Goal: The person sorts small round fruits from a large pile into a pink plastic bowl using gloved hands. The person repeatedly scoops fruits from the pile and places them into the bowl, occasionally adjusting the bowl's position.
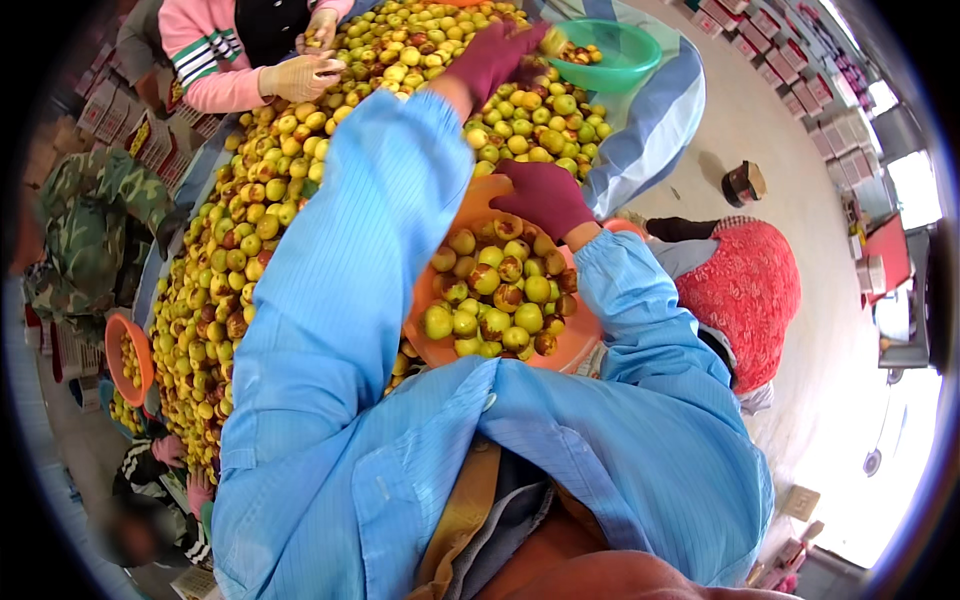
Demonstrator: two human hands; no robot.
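My left hand, in a maroon glove, reaches over the fruit pile to a green plastic basin. A blurred yellowish fruit is at its fingertips; whether they hold it is unclear. Several brown-patched fruits lie in the green basin. My right hand, also in a maroon glove, grips the far rim of an orange plastic basin, thumb inside and fingers outside. Green-yellow, brown-blotched fruits that look like jujubes lie in this basin, close before my chest.
A person in pink sleeves handles fruit in light gloves at the upper left. Others are at the left and right. A striped blue-white sheet edges the pile. Another orange basin stands left; a dark bucket is on the floor.
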